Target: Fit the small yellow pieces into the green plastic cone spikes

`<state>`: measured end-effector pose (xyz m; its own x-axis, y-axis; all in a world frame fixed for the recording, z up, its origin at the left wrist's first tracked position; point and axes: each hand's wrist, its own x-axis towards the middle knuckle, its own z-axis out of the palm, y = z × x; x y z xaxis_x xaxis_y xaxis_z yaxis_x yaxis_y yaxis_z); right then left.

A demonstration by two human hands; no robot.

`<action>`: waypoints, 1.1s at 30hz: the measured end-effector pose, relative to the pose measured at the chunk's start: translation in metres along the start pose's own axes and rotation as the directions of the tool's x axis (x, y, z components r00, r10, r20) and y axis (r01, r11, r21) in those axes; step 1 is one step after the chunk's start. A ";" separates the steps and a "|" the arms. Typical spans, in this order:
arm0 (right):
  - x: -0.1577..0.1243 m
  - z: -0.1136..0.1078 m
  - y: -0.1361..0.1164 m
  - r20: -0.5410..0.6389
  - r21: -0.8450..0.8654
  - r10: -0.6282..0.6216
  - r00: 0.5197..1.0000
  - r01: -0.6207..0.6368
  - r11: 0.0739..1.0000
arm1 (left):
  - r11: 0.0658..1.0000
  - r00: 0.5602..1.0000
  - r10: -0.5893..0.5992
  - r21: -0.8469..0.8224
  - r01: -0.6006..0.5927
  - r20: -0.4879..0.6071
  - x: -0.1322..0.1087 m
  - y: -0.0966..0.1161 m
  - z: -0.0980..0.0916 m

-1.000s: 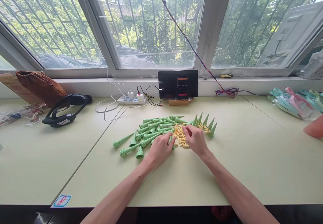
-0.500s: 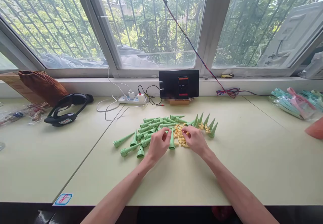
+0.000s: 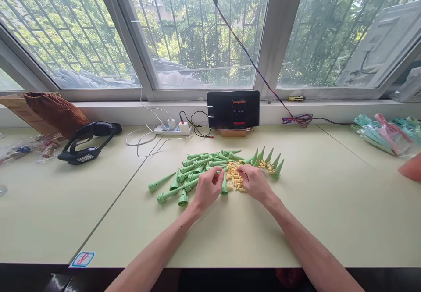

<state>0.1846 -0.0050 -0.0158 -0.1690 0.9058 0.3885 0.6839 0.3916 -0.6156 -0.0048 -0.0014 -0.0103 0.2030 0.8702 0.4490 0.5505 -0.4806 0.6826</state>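
Note:
My left hand is closed with thumb and fingers around the pointed top of a green cone-shaped spike, which stands upright on its wide end. My right hand reaches into the pile of small yellow pegs, its thumb and fingertips pinched together; whatever is between them is too small to make out. Left of the hands, a heap of green spikes lies on the table, some with ribbed caps. Just beyond my right hand, several green cones stand upright in a row, with yellow pegs among them.
At the back of the pale table a black tablet shows a timer. A power strip with cables lies to its left. Black headphones and a brown pouch are farther left; bagged teal and pink items are at right.

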 end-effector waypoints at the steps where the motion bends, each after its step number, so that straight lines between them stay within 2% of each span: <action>1: 0.000 0.000 -0.001 -0.003 0.002 0.000 1.000 0.000 1.000 | 1.000 1.000 -0.002 -0.003 0.002 0.002 0.000 0.000 0.000; 10: -0.001 -0.003 -0.005 0.012 -0.067 0.068 0.998 -0.067 0.995 | 1.000 1.000 -0.002 -0.018 0.002 0.006 0.000 0.001 0.000; 19: -0.001 -0.001 -0.001 0.050 -0.139 0.054 0.997 -0.047 0.989 | 1.000 1.000 0.010 -0.003 -0.010 0.025 0.000 0.001 0.000; 33: -0.001 -0.002 -0.004 0.161 -0.219 0.103 0.982 -0.066 0.973 | 1.000 0.999 0.007 -0.004 -0.007 0.040 0.000 0.002 0.000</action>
<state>0.1834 -0.0079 -0.0123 -0.2097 0.9555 0.2075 0.8327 0.2857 -0.4744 -0.0039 -0.0026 -0.0094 0.2390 0.8703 0.4306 0.5455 -0.4872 0.6819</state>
